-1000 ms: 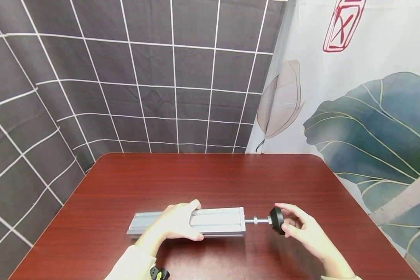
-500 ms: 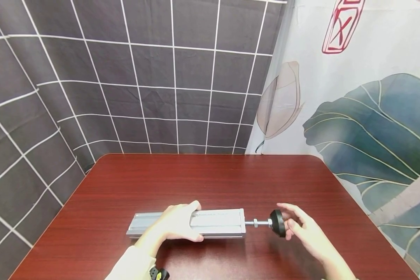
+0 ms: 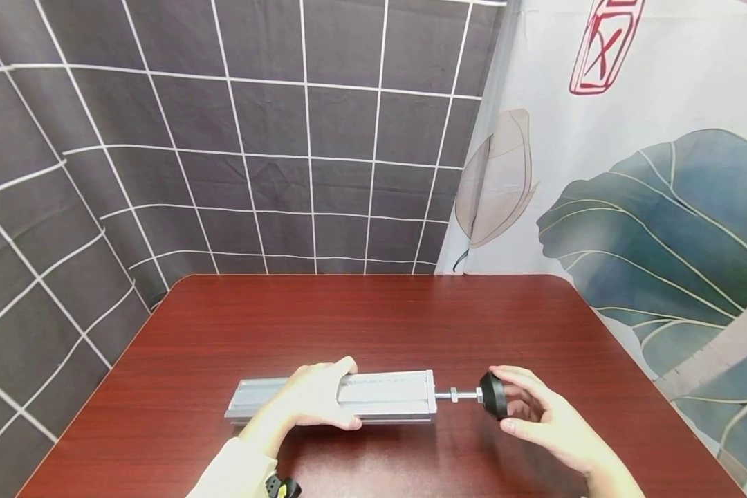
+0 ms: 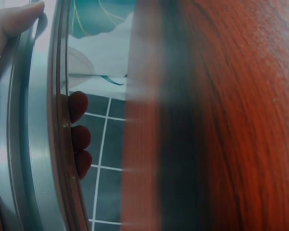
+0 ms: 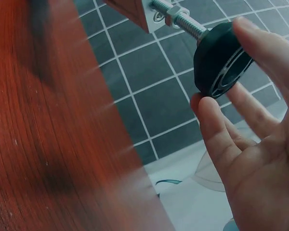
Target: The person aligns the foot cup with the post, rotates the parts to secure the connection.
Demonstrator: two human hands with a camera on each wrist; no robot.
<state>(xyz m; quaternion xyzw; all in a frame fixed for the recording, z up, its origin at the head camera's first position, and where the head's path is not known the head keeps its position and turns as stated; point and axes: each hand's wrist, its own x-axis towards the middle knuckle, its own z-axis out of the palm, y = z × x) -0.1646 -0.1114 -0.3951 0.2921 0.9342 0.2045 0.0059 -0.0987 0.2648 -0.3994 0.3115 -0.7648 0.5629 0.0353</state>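
Observation:
My left hand (image 3: 317,398) grips a long silver aluminium profile (image 3: 389,394) from above, thumb on the near side. In the left wrist view, fingertips (image 4: 81,138) curl round the edge of the grooved profile (image 4: 41,125). From its right end plate juts a levelling foot with a threaded stem (image 3: 442,395), a hex nut (image 3: 454,395) and a black round base (image 3: 493,395). The right hand (image 3: 550,418) pinches that base by its rim. Seen from the right wrist, thumb and fingertips sit on opposite sides of the base (image 5: 214,60), its hollow underside facing the palm.
The red-brown wooden table (image 3: 373,318) has rounded far corners. Behind it hangs a dark grey curtain (image 3: 342,187) with a white grid. A white curtain with leaf prints (image 3: 666,214) hangs on the right. A dark device (image 3: 283,486) sits on the left wrist.
The right thumb and fingers loosened from the black base half a second ago and now pinch its rim again, with the thumb lower. The left hand and the profile stay in place.

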